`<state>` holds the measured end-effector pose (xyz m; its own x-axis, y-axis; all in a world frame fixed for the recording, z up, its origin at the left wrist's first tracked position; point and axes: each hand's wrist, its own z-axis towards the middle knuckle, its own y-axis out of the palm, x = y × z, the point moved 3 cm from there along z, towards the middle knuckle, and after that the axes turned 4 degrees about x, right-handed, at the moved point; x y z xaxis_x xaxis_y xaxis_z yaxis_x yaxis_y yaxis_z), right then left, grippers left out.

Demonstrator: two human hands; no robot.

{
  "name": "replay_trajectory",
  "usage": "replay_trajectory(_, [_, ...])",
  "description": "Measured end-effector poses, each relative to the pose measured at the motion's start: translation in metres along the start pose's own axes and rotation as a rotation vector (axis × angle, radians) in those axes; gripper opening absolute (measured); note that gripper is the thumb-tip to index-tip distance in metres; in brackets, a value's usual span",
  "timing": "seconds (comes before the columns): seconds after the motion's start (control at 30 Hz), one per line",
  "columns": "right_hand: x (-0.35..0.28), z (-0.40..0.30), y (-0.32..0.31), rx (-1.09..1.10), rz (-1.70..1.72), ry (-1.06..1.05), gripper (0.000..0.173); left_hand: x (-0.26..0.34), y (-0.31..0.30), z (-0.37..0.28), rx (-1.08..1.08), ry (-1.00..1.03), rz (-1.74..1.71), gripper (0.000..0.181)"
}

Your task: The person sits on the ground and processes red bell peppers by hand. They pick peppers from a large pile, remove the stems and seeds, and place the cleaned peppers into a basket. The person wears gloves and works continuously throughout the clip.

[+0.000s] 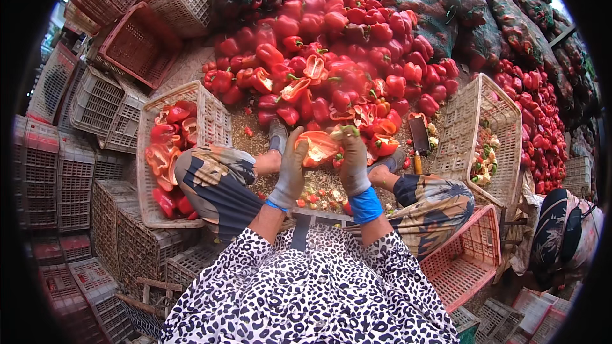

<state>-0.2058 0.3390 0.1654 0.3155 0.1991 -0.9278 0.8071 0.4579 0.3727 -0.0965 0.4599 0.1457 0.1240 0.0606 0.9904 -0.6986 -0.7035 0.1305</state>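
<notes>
My left hand (pixel 292 165), in a soiled work glove, grips an opened red bell pepper (pixel 317 148) whose pale inner flesh faces up. Between the fingers of my gloved right hand (pixel 353 165) is a pepper core (pixel 345 131) with a green stem, just beside the opened pepper. Blue material wraps my right wrist. Beyond both hands rises a large heap of red bell peppers (pixel 334 33), with several cut ones at its near edge. A cleaver-like knife (pixel 419 134) with a wooden handle lies on the ground to the right.
To the left, a plastic crate (pixel 215 112) holds cut peppers; to the right, another crate (pixel 452 138) contains cores. Behind the heap lie full mesh sacks (pixel 425 14). Stacked crates (pixel 71 177) line the left side. An orange-pink crate (pixel 464 267) sits by my right knee. Another person (pixel 557 234) is at far right.
</notes>
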Motion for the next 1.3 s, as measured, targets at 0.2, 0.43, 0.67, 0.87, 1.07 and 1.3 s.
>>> replay_trajectory(0.2, [-0.136,0.029,-0.093,0.292,0.493,-0.333,0.030,0.035,-0.005,0.001,-0.059,0.089,0.084,0.052])
replay_trajectory(0.43, [-0.122,0.030,-0.214,0.563,1.043,-0.195,0.039,0.065,0.017,0.002,-0.078,0.224,0.177,0.050])
replay_trajectory(0.67, [-0.290,-0.043,-0.157,0.934,-0.881,-1.146,0.045,0.052,0.018,-0.005,-0.181,-0.030,-0.160,0.049])
replay_trajectory(0.87, [-0.315,-0.006,-0.320,1.076,-1.994,0.124,0.047,0.023,0.054,-0.005,-0.277,-0.049,-0.131,0.055])
replay_trajectory(1.07, [-0.205,-0.013,-0.105,-0.075,-1.145,-0.561,0.046,0.033,0.042,-0.011,-0.315,-0.137,-0.027,0.059])
replay_trajectory(1.3, [-0.116,-0.035,0.000,-0.619,-1.107,-0.425,0.051,0.035,0.041,-0.012,-0.343,-0.099,-0.130,0.071])
